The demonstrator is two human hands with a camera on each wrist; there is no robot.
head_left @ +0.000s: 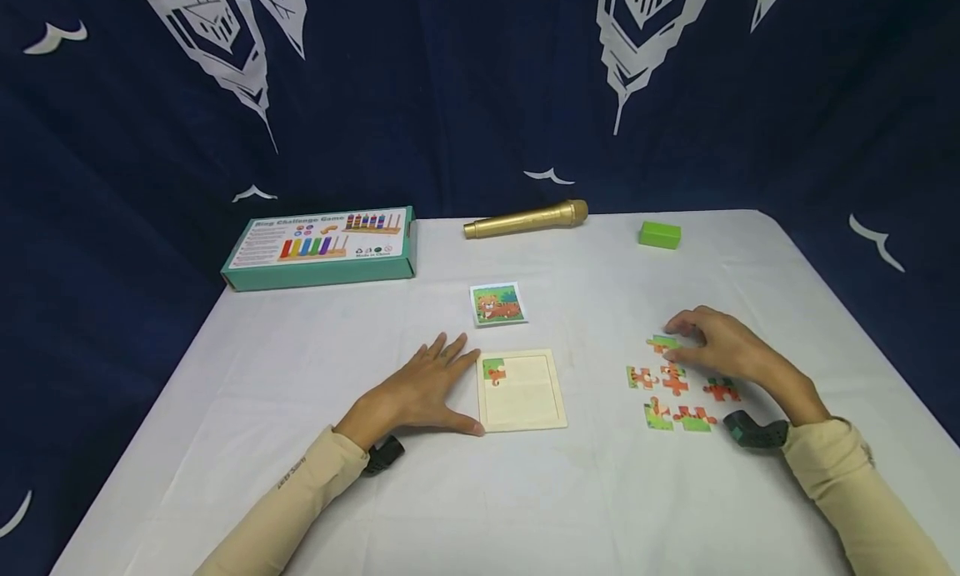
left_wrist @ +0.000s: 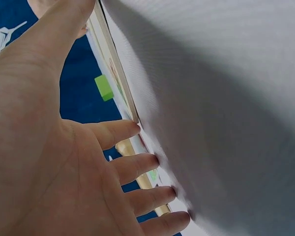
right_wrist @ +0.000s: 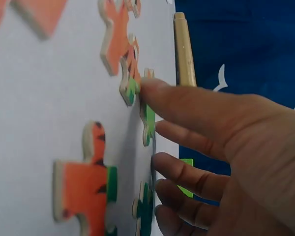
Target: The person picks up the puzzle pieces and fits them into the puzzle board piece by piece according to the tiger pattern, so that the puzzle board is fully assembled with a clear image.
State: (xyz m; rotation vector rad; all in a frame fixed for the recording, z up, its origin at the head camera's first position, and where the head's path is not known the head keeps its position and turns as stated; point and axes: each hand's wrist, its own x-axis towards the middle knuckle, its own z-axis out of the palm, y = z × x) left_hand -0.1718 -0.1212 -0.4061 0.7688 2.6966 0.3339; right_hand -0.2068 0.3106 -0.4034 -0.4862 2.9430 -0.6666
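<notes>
My left hand (head_left: 427,388) lies with fingers spread at the left side of a square wooden puzzle tray (head_left: 558,393), thumb and index tip at its edge. One green-and-orange puzzle piece (head_left: 494,371) sits in the tray's upper left corner. My right hand (head_left: 720,343) hovers over several loose puzzle pieces (head_left: 693,419), thumb and index finger apart on either side of a green-edged piece (head_left: 663,343). In the right wrist view that piece (right_wrist: 150,115) stays flat on the table, and the other fingers bend loosely. Another green piece (right_wrist: 145,209) lies below the fingertips.
A tiger picture card (head_left: 498,304) lies behind the tray. Farther back are a teal ring game box (head_left: 322,267), a gold microphone (head_left: 525,220) and a green block (head_left: 660,235). White cloth covers the table (head_left: 480,501); a dark blue curtain (head_left: 450,84) hangs behind.
</notes>
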